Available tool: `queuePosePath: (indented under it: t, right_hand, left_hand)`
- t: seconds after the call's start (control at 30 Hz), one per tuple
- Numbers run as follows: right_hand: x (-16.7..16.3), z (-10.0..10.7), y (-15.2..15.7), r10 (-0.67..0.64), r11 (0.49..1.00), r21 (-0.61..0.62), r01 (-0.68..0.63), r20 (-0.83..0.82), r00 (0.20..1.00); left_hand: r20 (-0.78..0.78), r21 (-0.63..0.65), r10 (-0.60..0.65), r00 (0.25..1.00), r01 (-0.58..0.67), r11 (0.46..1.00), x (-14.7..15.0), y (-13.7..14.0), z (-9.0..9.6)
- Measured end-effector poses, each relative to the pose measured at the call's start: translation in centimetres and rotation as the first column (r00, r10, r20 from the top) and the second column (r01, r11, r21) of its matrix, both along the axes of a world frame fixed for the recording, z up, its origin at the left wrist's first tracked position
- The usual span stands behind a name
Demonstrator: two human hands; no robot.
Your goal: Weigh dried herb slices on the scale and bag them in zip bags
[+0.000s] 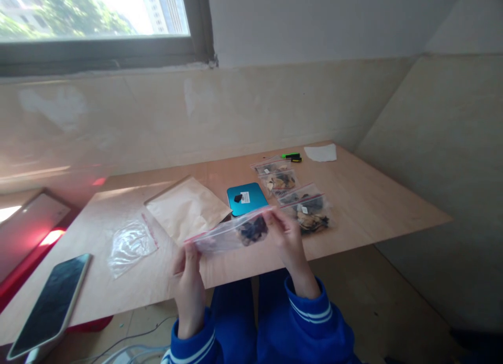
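Observation:
A clear zip bag (220, 240) with a red seal strip is stretched between my two hands over the table's front edge. My left hand (189, 277) pinches its left end, and my right hand (286, 237) pinches the right end of the strip. Dark dried pieces (252, 231) sit in the bag's right part. Just behind it lies a blue square scale (253, 199), with one dark piece (238, 198) and a white label on top. To the left of the scale is a brown paper bag (184, 204).
Filled zip bags (314, 214) lie at the right, with more filled bags (280, 180) behind. Further back are green and black markers (291, 156) and a white paper piece (321, 153). At left are an empty zip bag (131, 244) and a phone (51, 301) with a cable.

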State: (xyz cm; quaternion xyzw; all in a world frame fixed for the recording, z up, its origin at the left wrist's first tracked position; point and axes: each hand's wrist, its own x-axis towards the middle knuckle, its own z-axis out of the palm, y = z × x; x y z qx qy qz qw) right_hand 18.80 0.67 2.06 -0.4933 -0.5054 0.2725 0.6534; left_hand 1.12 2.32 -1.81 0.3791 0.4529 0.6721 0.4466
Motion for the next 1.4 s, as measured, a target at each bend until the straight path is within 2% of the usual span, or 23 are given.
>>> queuePosePath:
  t: [0.07, 0.17, 0.23, 0.33, 0.43, 0.5, 0.63, 0.77, 0.9, 1.0, 1.2, 1.3, 1.4]
  right_hand:
    - [0.4, 1.4, -0.5, -0.119, 0.992, 0.051, 0.114, 0.113, 0.986]
    - [1.2, 3.0, -1.0, -0.070, 0.995, 0.095, 0.041, 0.329, 0.942]
    - [1.6, 3.3, -1.0, -0.092, 0.991, 0.126, 0.049, 0.367, 0.926]
    - [1.7, 2.9, -0.9, -0.077, 0.992, 0.120, 0.040, 0.314, 0.946]
    - [1.2, 1.9, -0.5, -0.048, 0.996, 0.080, 0.038, 0.138, 0.989]
    - [0.9, 1.1, -0.4, -0.090, 0.994, 0.060, 0.088, 0.035, 0.995]
    - [0.6, -0.4, -0.2, -0.084, 0.996, 0.013, 0.085, -0.037, 0.996]
    - [1.0, -1.7, 0.2, -0.167, 0.986, -0.044, 0.162, -0.143, 0.976]
    - [1.4, -2.5, 0.6, -0.216, 0.976, -0.075, 0.205, -0.182, 0.959]
    - [1.4, -3.0, 0.8, -0.216, 0.976, -0.050, 0.212, -0.107, 0.970]
    - [0.7, -4.6, 1.0, -0.323, 0.946, -0.002, 0.324, 0.061, 0.944]
    - [0.5, -5.5, 1.3, -0.312, 0.949, -0.011, 0.314, 0.085, 0.946]
    - [0.7, -6.1, 1.5, -0.299, 0.952, -0.044, 0.303, 0.081, 0.951]
  left_hand:
    - [-0.097, -0.017, -0.044, 0.994, 0.043, 0.999, -0.1, -0.1, -0.1]
    - [-0.101, 0.005, 0.048, 0.994, -0.047, 0.999, 0.1, -0.1, 0.1]
    - [-0.084, 0.015, 0.071, 0.994, -0.070, 0.997, 0.1, 0.1, 0.3]
    - [-0.107, 0.030, 0.067, 0.992, -0.064, 0.997, -0.1, 0.3, 0.6]
    - [-0.054, 0.021, 0.064, 0.996, -0.063, 0.998, -0.3, 0.4, 0.7]
    - [-0.002, -0.001, -0.016, 1.000, 0.016, 1.000, -0.3, 0.3, 0.6]
    - [0.003, -0.030, -0.135, 0.991, 0.135, 0.990, -0.3, 0.2, 0.3]
    - [-0.097, -0.006, -0.208, 0.973, 0.209, 0.978, -0.1, 0.3, 0.0]
    - [-0.250, -0.069, -0.307, 0.918, 0.300, 0.952, 0.3, 0.5, 0.2]
    - [-0.243, -0.079, -0.289, 0.926, 0.278, 0.957, 0.7, 0.5, 0.1]
    - [-0.064, -0.063, -0.163, 0.985, 0.159, 0.985, 2.1, 0.3, 0.2]
    - [-0.030, -0.035, -0.093, 0.995, 0.092, 0.995, 2.9, 0.4, 0.9]
    - [-0.064, 0.028, -0.019, 0.998, 0.021, 0.999, 3.5, 0.9, 1.6]
